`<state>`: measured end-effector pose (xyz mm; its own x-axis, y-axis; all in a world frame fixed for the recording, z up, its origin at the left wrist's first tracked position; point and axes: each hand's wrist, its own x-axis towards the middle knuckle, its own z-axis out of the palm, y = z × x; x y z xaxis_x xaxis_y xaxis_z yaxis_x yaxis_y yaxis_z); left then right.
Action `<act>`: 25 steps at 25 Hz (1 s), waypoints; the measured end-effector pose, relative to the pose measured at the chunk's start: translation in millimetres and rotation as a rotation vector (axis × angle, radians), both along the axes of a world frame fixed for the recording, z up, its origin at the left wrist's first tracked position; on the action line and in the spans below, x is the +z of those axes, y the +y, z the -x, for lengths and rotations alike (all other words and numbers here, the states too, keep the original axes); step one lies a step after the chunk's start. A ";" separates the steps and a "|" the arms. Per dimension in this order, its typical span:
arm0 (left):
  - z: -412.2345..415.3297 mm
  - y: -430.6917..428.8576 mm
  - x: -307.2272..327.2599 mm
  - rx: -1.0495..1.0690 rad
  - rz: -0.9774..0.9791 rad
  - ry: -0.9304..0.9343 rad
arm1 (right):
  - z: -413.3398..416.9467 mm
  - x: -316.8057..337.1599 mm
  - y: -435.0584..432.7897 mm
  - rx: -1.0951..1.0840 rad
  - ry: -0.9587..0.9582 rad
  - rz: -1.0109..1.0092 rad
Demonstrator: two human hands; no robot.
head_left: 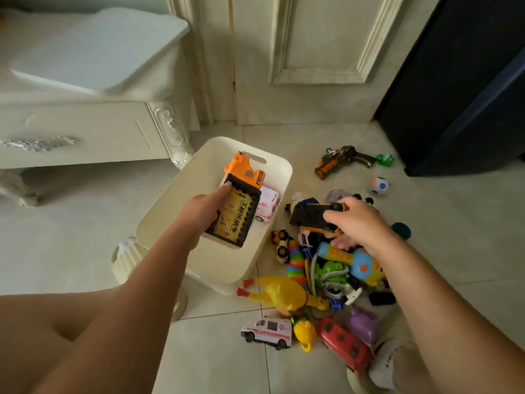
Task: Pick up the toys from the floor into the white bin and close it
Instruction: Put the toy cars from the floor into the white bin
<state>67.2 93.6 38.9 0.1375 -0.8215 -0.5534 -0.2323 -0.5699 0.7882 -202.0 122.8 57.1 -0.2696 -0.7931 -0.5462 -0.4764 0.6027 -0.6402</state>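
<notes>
Left hand (204,207): clamped on an orange-and-black plastic toy truck (241,203) with a yellow printed label on its bed. The forefinger is laid along the truck's left edge and the remaining fingers are hidden beneath it. The truck is held over the open top of the white rectangular plastic bin (227,268), orange cab toward the far side. Whether it touches the bin's floor cannot be told.

Inside the bin, just right of the truck, a small white toy ambulance (267,204) is seen lying against the right wall. No lid is fitted on the bin.

Right hand (358,223): fingers are curled round a dark blue and orange toy (309,214), apparently a vehicle, with the thumb set by a black wheel. This toy is at the far end of the toy pile on the pale tiled floor (454,237), right of the bin.

In the pile are noted a yellow rubber chicken (284,291), a rainbow-striped coiled toy (297,263), a green plastic toy (329,270) and a blue-and-yellow toy hammer (352,258). Nearer lie a second white ambulance (268,331) and a red toy bus (343,342).

Farther off, apart from the pile, a dark green and orange toy gun (341,160) and a white ball with blue spots (379,185) are seen on the floor.

A white carved cabinet (85,132) stands far left.
</notes>
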 end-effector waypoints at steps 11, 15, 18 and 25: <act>-7.2 -63.4 -118.5 -0.504 -0.259 -0.564 | -61.1 -29.3 -46.8 -0.380 -0.567 0.419; 17.0 -76.3 -159.4 -0.556 -0.322 -0.488 | -59.3 -38.2 -61.6 -0.320 -0.487 0.464; 34.4 -72.2 -181.3 -0.520 -0.353 -0.397 | -58.4 -43.3 -68.0 -0.267 -0.463 0.450; 25.3 -67.9 -192.9 -0.536 -0.352 -0.375 | -66.5 -50.0 -68.3 -0.268 -0.440 0.395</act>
<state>41.8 25.6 -154.0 -0.0011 -0.6119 -0.7909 -0.7672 -0.5068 0.3932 -135.5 54.5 7.1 -0.3034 -0.8933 -0.3315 0.0150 0.3434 -0.9391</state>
